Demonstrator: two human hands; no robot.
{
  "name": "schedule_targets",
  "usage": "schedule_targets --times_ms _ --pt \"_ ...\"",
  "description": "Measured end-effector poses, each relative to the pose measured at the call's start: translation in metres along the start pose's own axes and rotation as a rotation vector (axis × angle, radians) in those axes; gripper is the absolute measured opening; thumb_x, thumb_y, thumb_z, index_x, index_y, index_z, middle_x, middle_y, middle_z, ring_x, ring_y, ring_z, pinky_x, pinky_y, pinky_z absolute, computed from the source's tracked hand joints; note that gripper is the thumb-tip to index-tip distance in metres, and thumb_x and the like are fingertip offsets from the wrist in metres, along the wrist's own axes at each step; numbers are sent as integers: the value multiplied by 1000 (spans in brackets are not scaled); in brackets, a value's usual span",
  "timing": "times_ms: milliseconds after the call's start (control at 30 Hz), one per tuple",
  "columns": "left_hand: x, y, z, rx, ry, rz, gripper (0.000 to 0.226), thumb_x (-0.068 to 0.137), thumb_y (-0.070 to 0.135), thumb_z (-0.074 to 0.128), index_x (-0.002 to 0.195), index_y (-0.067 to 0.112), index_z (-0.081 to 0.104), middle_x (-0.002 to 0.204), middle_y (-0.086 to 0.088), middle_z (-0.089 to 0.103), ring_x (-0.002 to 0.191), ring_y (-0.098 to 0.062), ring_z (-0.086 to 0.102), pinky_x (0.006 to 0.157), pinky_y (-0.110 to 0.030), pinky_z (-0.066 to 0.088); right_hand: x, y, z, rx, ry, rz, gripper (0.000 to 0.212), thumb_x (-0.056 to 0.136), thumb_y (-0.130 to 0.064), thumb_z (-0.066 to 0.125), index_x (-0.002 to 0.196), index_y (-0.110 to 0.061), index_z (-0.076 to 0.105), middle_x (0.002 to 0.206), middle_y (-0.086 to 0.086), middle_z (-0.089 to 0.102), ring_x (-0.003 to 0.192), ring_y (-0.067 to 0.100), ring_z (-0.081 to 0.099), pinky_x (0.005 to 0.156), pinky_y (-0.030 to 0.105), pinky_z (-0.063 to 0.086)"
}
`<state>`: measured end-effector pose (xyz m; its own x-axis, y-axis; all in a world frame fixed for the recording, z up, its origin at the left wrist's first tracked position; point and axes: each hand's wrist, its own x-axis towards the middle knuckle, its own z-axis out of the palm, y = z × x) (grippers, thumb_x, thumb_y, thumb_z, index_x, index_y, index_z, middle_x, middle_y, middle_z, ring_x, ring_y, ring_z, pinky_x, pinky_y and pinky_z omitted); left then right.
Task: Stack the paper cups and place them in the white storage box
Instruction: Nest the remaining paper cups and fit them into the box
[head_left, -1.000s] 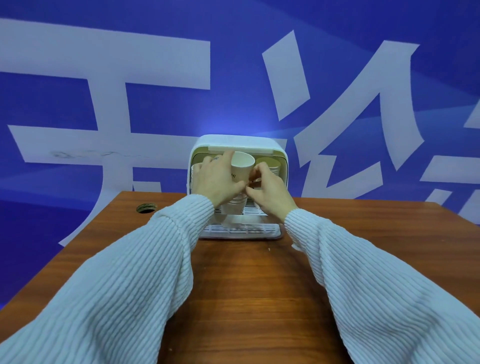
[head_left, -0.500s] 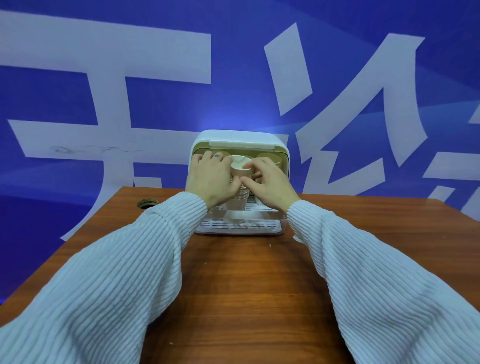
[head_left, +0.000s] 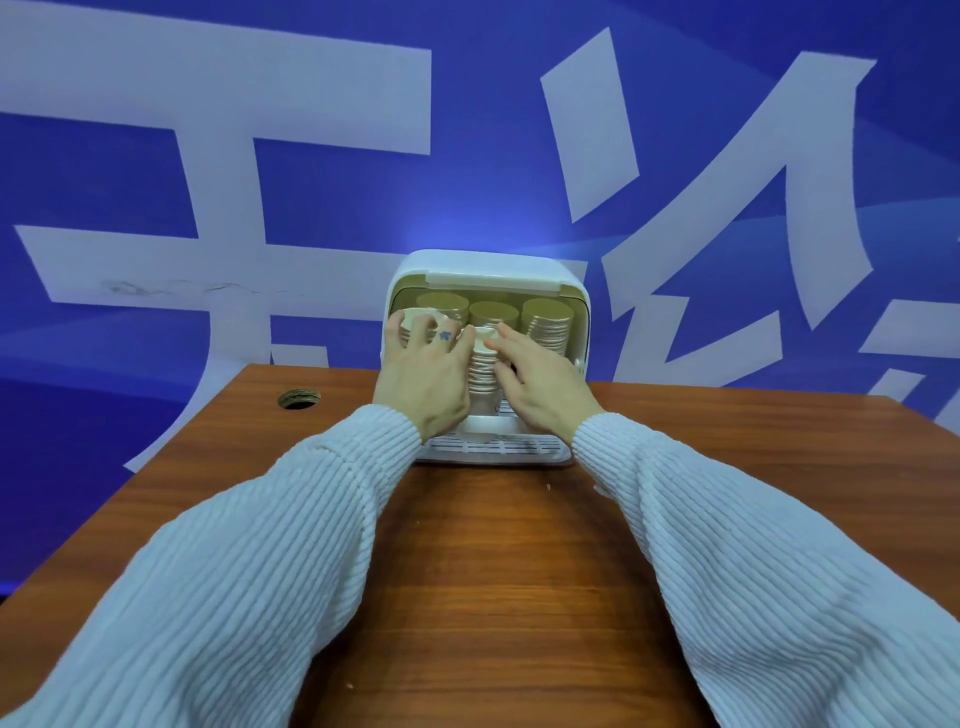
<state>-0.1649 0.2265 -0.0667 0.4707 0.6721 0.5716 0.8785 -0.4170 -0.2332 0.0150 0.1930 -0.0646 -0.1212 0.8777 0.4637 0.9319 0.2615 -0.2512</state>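
Seating done: loose cup from a second ago now nested on front cup stack (head_left: 484, 371) inside white storage box (head_left: 488, 270). Left hand (head_left: 426, 384) and right hand (head_left: 540, 387) flank it, fingers spread loosely, gripping nothing.

White storage box (head_left: 488, 262) — reddish-brown wood-grain table (head_left: 498, 571).

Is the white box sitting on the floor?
No, the white storage box stands on the brown wooden table, at its far edge, with stacks of paper cups inside.
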Motion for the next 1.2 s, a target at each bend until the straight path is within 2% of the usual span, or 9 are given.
schedule_targets --times_ms 100,233,333,433,500,600,700,900,1200 --pt "1 3 -6 -22 -16 -3 51 93 31 43 142 19 50 143 -4 56 132 -33 42 115 -56 17 0 0 2 37 19 20 39 108 -28 46 146 -23 56 166 -4 37 147 17 42 113 38 40" --pt "-3 0 -7 -167 84 -39 46 91 25 53 137 18 58 136 -9 60 127 -33 49 109 -47 32 4 -4 1 56 27 20 35 107 -25 49 139 -18 60 161 2 43 145 19 44 115 41 40" --pt "-10 0 -4 -264 134 -81 47 88 24 57 135 19 59 136 -8 58 129 -30 48 109 -45 33 6 -11 1 41 45 56 39 102 -30 52 139 -23 60 158 -1 47 139 19 49 113 41 42" --pt "-10 -4 -9 -287 196 -81 43 87 25 55 128 18 63 132 -6 60 130 -30 47 108 -46 34 6 -20 -11 12 300 14 37 95 -29 56 130 -22 65 135 -3 63 123 19 57 103 44 50" --pt "-8 -5 -12 -300 212 -54 41 86 23 56 125 16 65 130 -6 63 130 -30 48 107 -47 36 12 -21 -22 -73 451 15 43 92 -23 58 134 -19 63 141 2 60 128 23 53 107 44 46" --pt "-8 -1 -15 -327 225 -59 40 86 22 55 123 16 67 128 -5 64 131 -30 49 106 -46 36 30 -16 -36 -265 290 74 64 92 -18 53 155 -18 42 163 9 38 147 31 36 117 48 33" --pt "-11 2 -14 -378 221 -112 38 87 20 55 123 17 67 128 -3 64 128 -28 49 104 -46 38 40 -8 -42 -299 109 71 66 96 -18 47 160 -15 32 161 8 41 148 32 35 122 48 28" --pt "-44 6 -2 -456 332 -135 16 86 16 63 99 15 71 99 -1 64 96 -25 55 80 -39 42 38 -12 -56 -295 133 82 43 102 -20 45 144 -19 55 145 4 57 131 32 49 108 45 38" --pt "-74 22 2 -552 281 -105 10 85 16 61 92 16 69 92 3 61 90 -20 54 74 -33 43 -12 -11 -41 -233 286 -25 19 101 -24 57 114 -21 71 112 1 68 106 29 59 87 42 45"
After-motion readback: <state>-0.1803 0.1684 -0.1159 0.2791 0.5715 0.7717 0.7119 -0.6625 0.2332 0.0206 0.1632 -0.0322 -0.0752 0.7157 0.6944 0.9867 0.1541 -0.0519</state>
